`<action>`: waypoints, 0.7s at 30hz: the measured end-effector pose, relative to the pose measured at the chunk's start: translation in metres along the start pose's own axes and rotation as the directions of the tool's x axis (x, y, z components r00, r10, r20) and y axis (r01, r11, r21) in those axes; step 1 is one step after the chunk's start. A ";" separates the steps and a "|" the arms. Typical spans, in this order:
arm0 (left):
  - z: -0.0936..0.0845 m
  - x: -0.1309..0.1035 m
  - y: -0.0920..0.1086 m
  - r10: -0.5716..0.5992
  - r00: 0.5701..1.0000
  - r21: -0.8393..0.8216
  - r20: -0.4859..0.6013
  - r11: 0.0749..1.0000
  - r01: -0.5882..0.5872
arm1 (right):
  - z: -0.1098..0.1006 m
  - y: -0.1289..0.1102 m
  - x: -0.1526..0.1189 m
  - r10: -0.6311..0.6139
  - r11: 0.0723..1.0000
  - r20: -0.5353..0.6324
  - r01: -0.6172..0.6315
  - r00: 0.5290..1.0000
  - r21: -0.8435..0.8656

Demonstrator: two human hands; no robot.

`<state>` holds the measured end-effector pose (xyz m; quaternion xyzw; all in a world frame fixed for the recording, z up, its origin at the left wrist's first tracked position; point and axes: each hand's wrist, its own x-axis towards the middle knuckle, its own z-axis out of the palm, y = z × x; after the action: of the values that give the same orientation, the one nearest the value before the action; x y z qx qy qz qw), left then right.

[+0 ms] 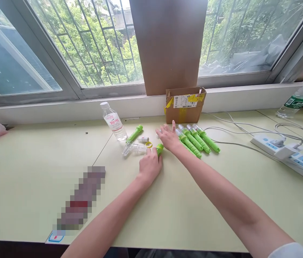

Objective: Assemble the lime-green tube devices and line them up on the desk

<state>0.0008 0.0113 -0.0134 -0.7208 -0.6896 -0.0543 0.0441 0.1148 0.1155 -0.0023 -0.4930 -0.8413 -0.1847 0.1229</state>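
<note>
The left hand (150,165) is curled, knuckles up, over a green piece (159,148), whose ridged end pokes out above the fingers, at the thumb side; the rest of that piece is hidden under the hand. Thumb and fingers look closed about it, with little gap between them.

The right hand (169,138) is just beyond and to the right of the green piece, palm down, with its fingers spread and its thumb raised. I cannot tell whether it has hold of anything; something clear shows by its fingertips, too small to make out. Just right of this hand lies a row of green tubes (198,139), at least 4, side by side and slanting, their clear ends pointing away from the person. The wrist partly covers the nearest.

Just left of the left hand's fingertips lies a yellow ring (150,147). Beside the ring are a small white piece (143,139) and a clear plastic piece (138,149). Farther left, 1 more green tube (134,134) lies slanted, its clear end toward the person, near a tilted-looking water bottle (115,125). A cardboard box (185,107) stands behind the row on the pale table (183,208).
</note>
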 end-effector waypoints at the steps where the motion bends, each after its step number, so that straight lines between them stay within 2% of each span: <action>1: 0.000 0.000 0.000 0.000 1.000 0.003 -0.001 1.000 0.000 | 0.000 -0.001 0.003 0.002 1.000 0.026 -0.002 1.000 -0.008; 5: 0.000 0.000 0.001 -0.009 1.000 0.002 0.009 1.000 0.009 | 0.003 -0.003 0.011 -0.001 1.000 0.152 -0.003 0.988 0.026; 7: 0.000 0.000 0.002 -0.006 1.000 -0.006 0.011 1.000 0.006 | 0.004 -0.002 0.011 -0.005 0.997 0.178 -0.007 0.984 0.070; 21: 0.000 -0.001 0.001 0.009 1.000 -0.032 -0.004 0.999 -0.009 | 0.010 0.001 0.008 -0.068 0.995 0.142 0.056 0.988 0.083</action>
<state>0.0017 0.0104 -0.0138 -0.7244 -0.6853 -0.0665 0.0342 0.1113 0.1266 -0.0078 -0.4734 -0.8696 -0.1190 0.0750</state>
